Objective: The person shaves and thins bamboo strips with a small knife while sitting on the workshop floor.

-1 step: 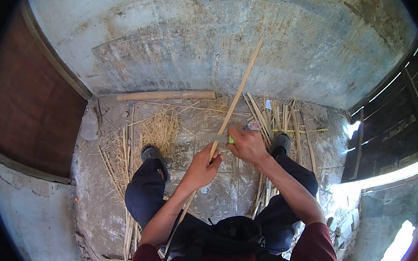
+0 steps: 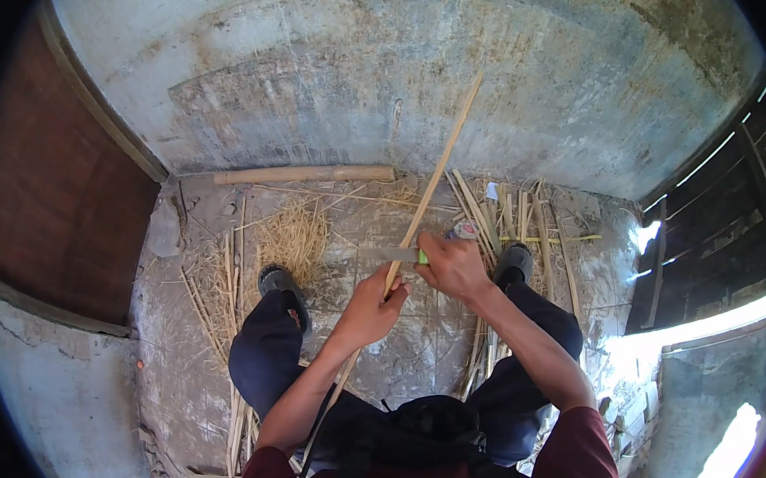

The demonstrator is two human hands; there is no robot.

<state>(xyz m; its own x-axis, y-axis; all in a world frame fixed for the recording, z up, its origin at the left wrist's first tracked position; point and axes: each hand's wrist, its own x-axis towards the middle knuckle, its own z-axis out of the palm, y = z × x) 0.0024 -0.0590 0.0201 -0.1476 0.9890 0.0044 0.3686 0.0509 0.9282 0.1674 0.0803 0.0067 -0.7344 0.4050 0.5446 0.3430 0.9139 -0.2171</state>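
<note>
A long, pale bamboo strip [image 2: 443, 159] slants up from my lap toward the wall. My left hand [image 2: 367, 313] is closed around it, thumb and fingers wrapped about its lower part. In my right hand [image 2: 456, 266] is a knife with a bright green handle [image 2: 423, 257], most of it hidden by my fingers. Its flat grey blade [image 2: 386, 253] points left and lies across the strip, just above my left hand. The strip's lower end runs beneath my left forearm toward my body.
A heap of thin shavings [image 2: 292, 237] lies near my left shoe [image 2: 284, 287]. A thick bamboo pole [image 2: 308, 174] rests along the wall's foot. Several split strips [image 2: 547, 237] lie beyond my right shoe [image 2: 514, 264], beside a yellow stick [image 2: 583, 239]. A stained wall [image 2: 368, 78] stands ahead.
</note>
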